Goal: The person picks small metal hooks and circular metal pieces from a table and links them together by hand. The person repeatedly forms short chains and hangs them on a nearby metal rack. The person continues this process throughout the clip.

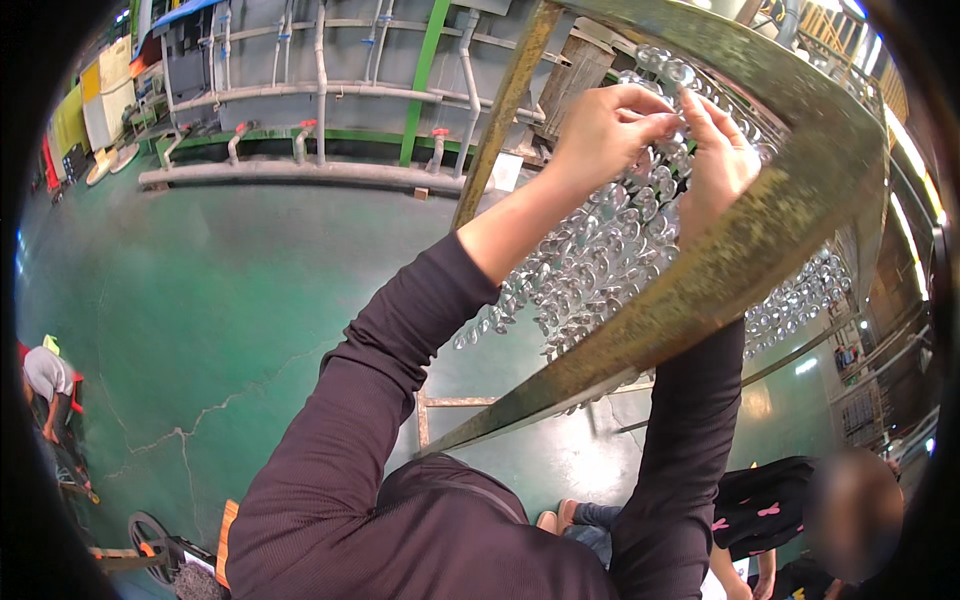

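Small shiny silver pieces with rounded ends (pixel 610 255) hang in dense strands inside a worn metal frame (pixel 690 265). Both my hands are raised at the top of these strands. My left hand (pixel 605 135) is closed, thumb and index finger pinched together among the uppermost pieces; what lies between the fingertips is too small to name. Close beside it, my right hand (pixel 715 165) reaches up from behind the frame's near bar, fingers bent together against the same strands. Its grip is partly hidden, and so is any piece in it. The bar crosses in front of my right forearm.
More silver strands (pixel 800 300) hang farther right. Grey pipes (pixel 300 178) run along the far wall above the cracked green floor (pixel 240 290). Another person (pixel 765 505) is close by at the lower right; a second (pixel 50 385) bends down at the far left.
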Action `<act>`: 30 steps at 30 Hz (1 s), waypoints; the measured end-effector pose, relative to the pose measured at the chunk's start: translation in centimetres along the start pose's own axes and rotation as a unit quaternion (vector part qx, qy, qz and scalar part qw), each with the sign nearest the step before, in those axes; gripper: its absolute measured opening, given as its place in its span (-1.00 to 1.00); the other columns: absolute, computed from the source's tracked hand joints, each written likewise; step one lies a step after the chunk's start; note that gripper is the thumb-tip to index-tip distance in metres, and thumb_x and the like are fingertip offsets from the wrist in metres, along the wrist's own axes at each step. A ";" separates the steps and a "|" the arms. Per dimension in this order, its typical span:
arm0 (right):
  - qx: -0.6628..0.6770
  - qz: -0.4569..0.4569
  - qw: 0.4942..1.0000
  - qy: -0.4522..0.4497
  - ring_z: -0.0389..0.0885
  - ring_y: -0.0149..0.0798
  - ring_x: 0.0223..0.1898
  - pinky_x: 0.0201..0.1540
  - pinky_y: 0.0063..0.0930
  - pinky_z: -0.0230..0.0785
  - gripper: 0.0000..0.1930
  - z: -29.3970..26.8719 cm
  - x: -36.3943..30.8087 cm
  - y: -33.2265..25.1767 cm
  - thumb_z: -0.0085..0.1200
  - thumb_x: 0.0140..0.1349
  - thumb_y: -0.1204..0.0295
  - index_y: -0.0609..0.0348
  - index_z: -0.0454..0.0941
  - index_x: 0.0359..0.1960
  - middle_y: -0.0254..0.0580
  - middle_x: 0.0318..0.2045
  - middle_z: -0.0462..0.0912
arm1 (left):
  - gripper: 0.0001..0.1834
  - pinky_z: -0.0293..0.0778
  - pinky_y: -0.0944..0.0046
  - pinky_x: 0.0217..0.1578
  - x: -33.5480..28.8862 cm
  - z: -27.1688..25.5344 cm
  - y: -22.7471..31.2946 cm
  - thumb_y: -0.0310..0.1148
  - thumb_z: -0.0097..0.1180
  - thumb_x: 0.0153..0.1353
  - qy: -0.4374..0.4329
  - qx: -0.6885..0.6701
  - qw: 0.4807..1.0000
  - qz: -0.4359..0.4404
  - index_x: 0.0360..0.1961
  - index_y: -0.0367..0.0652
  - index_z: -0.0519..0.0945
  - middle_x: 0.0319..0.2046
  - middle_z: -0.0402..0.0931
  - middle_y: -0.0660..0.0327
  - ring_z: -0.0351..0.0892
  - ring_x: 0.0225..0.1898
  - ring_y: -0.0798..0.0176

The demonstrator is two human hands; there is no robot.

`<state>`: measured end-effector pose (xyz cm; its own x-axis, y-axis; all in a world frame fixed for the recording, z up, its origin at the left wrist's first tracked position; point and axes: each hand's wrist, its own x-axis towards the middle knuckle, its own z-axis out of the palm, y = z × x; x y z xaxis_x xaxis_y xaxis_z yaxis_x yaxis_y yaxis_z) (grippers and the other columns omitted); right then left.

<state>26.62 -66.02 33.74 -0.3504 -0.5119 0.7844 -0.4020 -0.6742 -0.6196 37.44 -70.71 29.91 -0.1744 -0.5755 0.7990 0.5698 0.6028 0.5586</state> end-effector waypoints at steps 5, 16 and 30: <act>-0.010 0.036 0.999 0.024 0.49 -0.45 -0.22 -0.11 -0.60 0.25 -0.72 0.7 1.4 -0.3 0.20 0.14 0.40 0.26 0.59 -0.13 -0.29 -0.26 0.62 | -0.83 0.38 0.47 -0.68 2.6 0.4 -1.7 -0.44 0.20 0.10 0.045 0.018 0.998 0.028 -0.35 -0.36 0.58 -0.52 0.61 0.15 0.51 -0.65 0.44; -0.066 0.054 0.995 0.052 0.26 -0.68 -0.42 -0.39 -0.77 0.04 -0.76 -4.5 -4.6 -1.9 0.15 0.18 0.37 0.15 0.54 -0.13 -0.49 -0.34 0.53 | -0.93 0.53 0.35 -0.60 8.2 3.2 -3.0 -0.46 0.27 -0.06 0.134 -0.074 0.988 -0.025 -0.59 -0.23 0.68 -0.61 0.62 0.15 0.57 -0.70 0.31; -0.109 0.140 0.983 0.033 0.42 -0.63 -0.32 -0.38 -0.76 0.18 -0.76 -8.6 -7.6 0.9 0.18 0.15 0.39 0.09 0.54 -0.14 -0.50 -0.30 0.55 | -0.89 0.44 0.42 -0.32 9.1 2.0 -4.9 -0.48 0.18 0.01 0.066 0.055 0.996 0.022 -0.43 -0.26 0.68 -0.50 0.61 0.19 0.57 -0.42 0.37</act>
<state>21.62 -58.15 26.89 -0.5246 -0.6210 0.5824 -0.4517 -0.3768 -0.8087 31.43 -77.80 34.88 -0.0395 -0.6112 0.7905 0.4820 0.6813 0.5509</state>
